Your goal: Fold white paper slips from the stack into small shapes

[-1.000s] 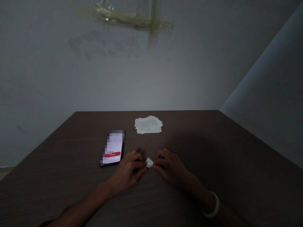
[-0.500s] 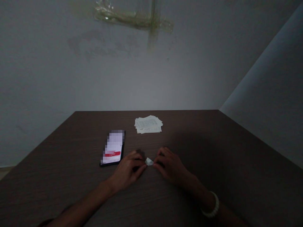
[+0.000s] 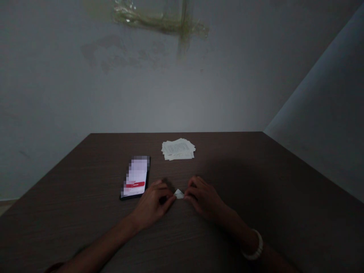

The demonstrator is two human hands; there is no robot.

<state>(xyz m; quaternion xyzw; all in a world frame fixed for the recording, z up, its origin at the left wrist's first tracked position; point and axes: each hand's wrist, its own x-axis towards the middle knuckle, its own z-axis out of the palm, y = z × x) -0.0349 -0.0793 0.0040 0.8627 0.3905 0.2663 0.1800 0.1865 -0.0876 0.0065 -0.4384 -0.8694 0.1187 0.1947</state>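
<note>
There are two hands [image 3: 150,204] [image 3: 206,199], one paper [image 3: 179,194] between their fingers [image 3: 171,196], one phone [image 3: 138,175] left of these, one paper pile [image 3: 178,149] beyond, one bracelet [image 3: 261,245] behind.

A table [image 3: 85,182] stands with its far edge against a wall [image 3: 227,94], and tape [image 3: 159,24] is on the wall above. On the table, a small piece of paper [image 3: 179,195] lies between the fingertips of the left hand [image 3: 153,201] and the right hand [image 3: 203,197]. A phone [image 3: 136,176] lies just beyond the left hand. Behind the small piece of paper, nearer the wall and right of the phone, is a pile of papers [image 3: 178,149].
</note>
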